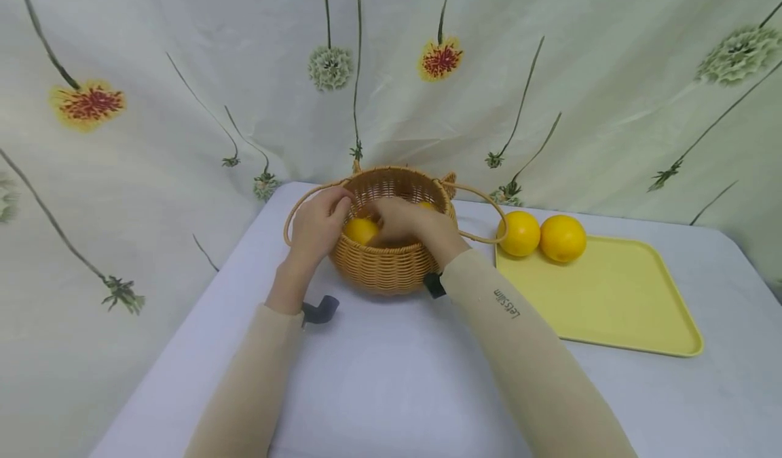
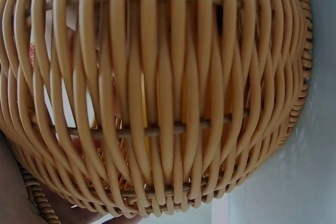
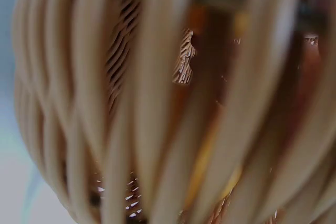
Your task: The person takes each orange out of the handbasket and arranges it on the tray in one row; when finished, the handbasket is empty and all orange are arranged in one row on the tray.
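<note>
Inside the round tan wicker basket [image 1: 385, 268], against or near its left wall, sits a glossy yellow-orange round fruit [image 1: 360, 231]; a second yellow round fruit [image 1: 425, 205] shows only partly, toward the basket's far right side. Right hand [image 1: 402, 218] reaches down into the basket, fingers at the first fruit; grasping or merely touching, cannot tell, fingertips hidden and weave blocking the right wrist view. Left hand [image 1: 319, 222] grasps the basket's left rim, likely to steady the light body against the reach. Thin looped wicker handles [image 1: 303, 199] splay out on both sides of the basket, which leaves its mouth clear. Right of the basket, a third yellow round fruit [image 1: 519, 233] and a fourth yellow round fruit [image 1: 563, 238] sit together on the basket-side end of a pale yellow rectangular tray [image 1: 617, 302]; raised rim probably checks rolling. Behind the basket: pale flower-printed curtain [image 1: 244, 51].
</note>
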The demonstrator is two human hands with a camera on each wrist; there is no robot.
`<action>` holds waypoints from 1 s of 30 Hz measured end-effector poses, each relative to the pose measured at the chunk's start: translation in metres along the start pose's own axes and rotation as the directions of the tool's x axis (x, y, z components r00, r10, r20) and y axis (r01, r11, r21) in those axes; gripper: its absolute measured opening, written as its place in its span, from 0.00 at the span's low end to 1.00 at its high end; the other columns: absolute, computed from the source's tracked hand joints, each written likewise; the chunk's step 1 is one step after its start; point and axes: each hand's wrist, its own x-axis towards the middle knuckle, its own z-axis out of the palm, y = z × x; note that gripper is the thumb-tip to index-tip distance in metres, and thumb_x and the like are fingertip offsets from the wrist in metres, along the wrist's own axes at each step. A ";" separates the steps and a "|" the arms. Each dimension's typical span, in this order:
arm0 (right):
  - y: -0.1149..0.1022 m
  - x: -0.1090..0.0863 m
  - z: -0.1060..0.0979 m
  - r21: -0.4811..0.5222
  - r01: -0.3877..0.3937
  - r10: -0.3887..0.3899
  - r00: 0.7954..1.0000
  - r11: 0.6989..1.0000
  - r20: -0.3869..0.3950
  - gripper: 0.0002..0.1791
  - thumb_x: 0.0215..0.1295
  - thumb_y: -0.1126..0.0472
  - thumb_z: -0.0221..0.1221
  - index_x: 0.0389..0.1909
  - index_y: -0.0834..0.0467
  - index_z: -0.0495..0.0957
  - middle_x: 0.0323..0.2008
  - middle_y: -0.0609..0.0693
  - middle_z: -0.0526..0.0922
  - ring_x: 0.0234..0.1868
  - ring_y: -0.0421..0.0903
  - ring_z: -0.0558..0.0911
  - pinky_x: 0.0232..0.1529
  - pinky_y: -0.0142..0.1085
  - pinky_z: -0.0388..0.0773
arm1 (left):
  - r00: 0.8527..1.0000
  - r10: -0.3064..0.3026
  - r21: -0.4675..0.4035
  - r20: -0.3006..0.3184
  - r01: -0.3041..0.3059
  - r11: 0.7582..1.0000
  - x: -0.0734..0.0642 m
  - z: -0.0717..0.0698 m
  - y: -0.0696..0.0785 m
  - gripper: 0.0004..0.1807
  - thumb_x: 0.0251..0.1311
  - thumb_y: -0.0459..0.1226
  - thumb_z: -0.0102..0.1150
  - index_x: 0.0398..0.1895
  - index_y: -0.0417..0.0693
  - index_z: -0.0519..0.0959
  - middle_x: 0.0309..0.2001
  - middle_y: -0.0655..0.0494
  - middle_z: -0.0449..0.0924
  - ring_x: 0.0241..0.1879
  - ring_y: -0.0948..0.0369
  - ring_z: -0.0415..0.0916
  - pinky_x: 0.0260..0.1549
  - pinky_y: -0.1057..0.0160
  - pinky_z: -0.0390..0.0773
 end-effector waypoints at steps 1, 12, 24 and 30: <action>0.000 0.001 0.000 0.002 0.016 -0.016 1.000 1.000 0.015 0.38 0.68 0.56 0.68 0.77 0.54 0.68 0.71 0.54 0.77 0.70 0.51 0.76 0.72 0.45 0.72 | 1.000 0.001 0.001 0.000 -0.001 1.000 0.000 0.000 0.000 0.19 0.77 0.43 0.47 0.48 0.43 0.86 0.46 0.47 0.88 0.42 0.48 0.79 0.46 0.46 0.77; -0.004 0.005 -0.001 -0.035 0.110 -0.103 0.979 0.993 0.175 0.36 0.67 0.70 0.57 0.78 0.56 0.67 0.63 0.53 0.80 0.59 0.49 0.77 0.64 0.41 0.75 | 1.000 -0.008 0.001 0.002 0.008 1.000 -0.002 -0.002 -0.001 0.19 0.77 0.44 0.47 0.49 0.44 0.86 0.49 0.48 0.88 0.46 0.48 0.82 0.48 0.45 0.78; -0.004 0.007 0.002 -0.044 0.092 -0.082 0.979 0.995 0.184 0.33 0.65 0.71 0.57 0.73 0.57 0.72 0.57 0.52 0.82 0.52 0.48 0.77 0.59 0.40 0.76 | 1.000 0.000 -0.002 0.001 0.000 1.000 -0.001 -0.001 -0.003 0.18 0.77 0.43 0.47 0.49 0.44 0.85 0.50 0.48 0.88 0.48 0.48 0.82 0.49 0.45 0.78; -0.004 0.007 0.003 -0.081 0.103 -0.089 0.983 0.991 0.159 0.25 0.68 0.67 0.60 0.66 0.58 0.76 0.56 0.52 0.82 0.53 0.48 0.78 0.62 0.41 0.76 | 1.000 0.001 0.003 0.008 -0.001 1.000 -0.001 -0.001 -0.002 0.18 0.77 0.44 0.48 0.48 0.45 0.85 0.48 0.48 0.88 0.45 0.48 0.82 0.47 0.45 0.79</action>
